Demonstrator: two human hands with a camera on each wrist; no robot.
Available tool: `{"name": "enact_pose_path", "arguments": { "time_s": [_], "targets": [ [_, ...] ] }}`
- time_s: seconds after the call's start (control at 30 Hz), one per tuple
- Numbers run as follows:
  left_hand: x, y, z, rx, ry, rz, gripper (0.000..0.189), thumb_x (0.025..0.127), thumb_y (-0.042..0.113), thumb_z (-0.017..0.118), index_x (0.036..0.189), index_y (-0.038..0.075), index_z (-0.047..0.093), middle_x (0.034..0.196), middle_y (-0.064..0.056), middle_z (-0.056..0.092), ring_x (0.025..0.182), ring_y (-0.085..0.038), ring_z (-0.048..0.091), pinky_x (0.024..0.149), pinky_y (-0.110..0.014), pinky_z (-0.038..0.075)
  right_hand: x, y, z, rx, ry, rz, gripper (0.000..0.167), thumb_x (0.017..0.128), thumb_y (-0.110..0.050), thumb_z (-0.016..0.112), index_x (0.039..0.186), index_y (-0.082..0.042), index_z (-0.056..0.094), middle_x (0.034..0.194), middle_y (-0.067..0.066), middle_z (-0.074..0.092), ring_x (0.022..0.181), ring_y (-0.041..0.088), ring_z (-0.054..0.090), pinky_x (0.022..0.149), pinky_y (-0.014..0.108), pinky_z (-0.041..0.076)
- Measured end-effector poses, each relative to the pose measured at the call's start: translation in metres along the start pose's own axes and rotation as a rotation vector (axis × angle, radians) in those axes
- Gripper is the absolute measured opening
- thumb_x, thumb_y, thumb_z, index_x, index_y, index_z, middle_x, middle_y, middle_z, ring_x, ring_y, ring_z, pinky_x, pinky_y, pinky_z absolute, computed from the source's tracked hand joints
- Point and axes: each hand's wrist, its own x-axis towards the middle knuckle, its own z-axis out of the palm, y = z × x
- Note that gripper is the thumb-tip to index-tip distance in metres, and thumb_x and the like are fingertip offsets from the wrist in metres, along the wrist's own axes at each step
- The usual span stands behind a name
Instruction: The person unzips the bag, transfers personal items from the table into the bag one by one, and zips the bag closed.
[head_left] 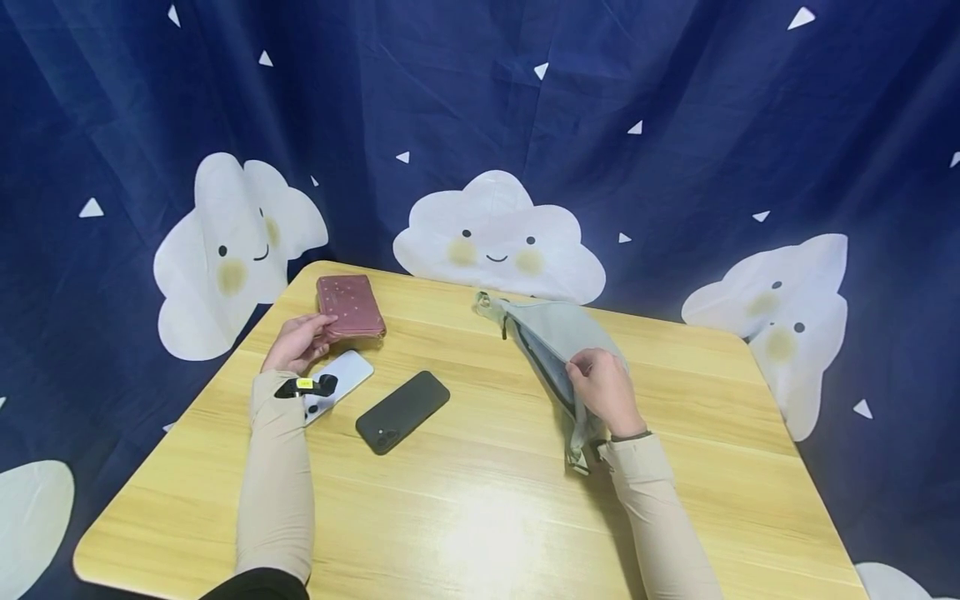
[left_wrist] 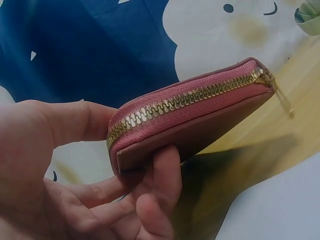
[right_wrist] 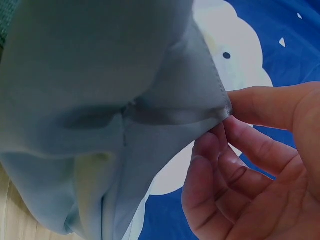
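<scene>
My left hand [head_left: 297,340] grips a dusty-pink zip wallet [head_left: 351,307] by its near left corner, thumb on top and fingers underneath. In the left wrist view the wallet [left_wrist: 195,105] is tilted, its gold zipper closed along the edge. On the right, my right hand [head_left: 606,385] pinches the edge of a pale grey-green zip bag [head_left: 562,325], whose mouth gapes. The right wrist view shows thumb and fingertips on the edge of the bag's fabric [right_wrist: 175,100]. A strap with buckles hangs from the bag's ends.
A white phone [head_left: 345,379] lies below the left hand, partly covered by the wrist. Beside it is a black phone [head_left: 402,412], lying at a slant. Both are on the wooden table [head_left: 465,492]. Behind the table hangs a dark blue curtain [head_left: 465,92] with clouds.
</scene>
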Motion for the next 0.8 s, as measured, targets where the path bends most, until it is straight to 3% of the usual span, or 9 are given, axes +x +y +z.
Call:
{"name": "enact_pose_path", "arguments": {
  "time_s": [0.5,0.8],
  "targets": [
    [-0.01,0.009,0.008,-0.074,-0.079,0.01,0.005,0.105,0.015,0.058,0.105,0.013,0.063,0.078,0.003,0.076,0.07,-0.006,0.068,0.065,-0.018,0.058,-0.001,-0.001,0.0,0.005,0.003,0.0,0.011,0.092,-0.007,0.07,0.091,0.001,0.077,0.087,0.017,0.077,0.074,0.028,0.072,0.069,0.045,0.06],
    [-0.009,0.008,0.013,-0.103,-0.116,0.03,0.017,0.105,0.015,0.059,0.094,0.014,0.072,0.077,0.002,0.076,0.07,-0.007,0.071,0.067,-0.02,0.06,0.0,0.0,0.0,0.002,0.009,-0.005,0.011,0.092,-0.008,0.07,0.09,0.001,0.077,0.086,0.017,0.077,0.075,0.028,0.072,0.07,0.046,0.06]
  ]
}}
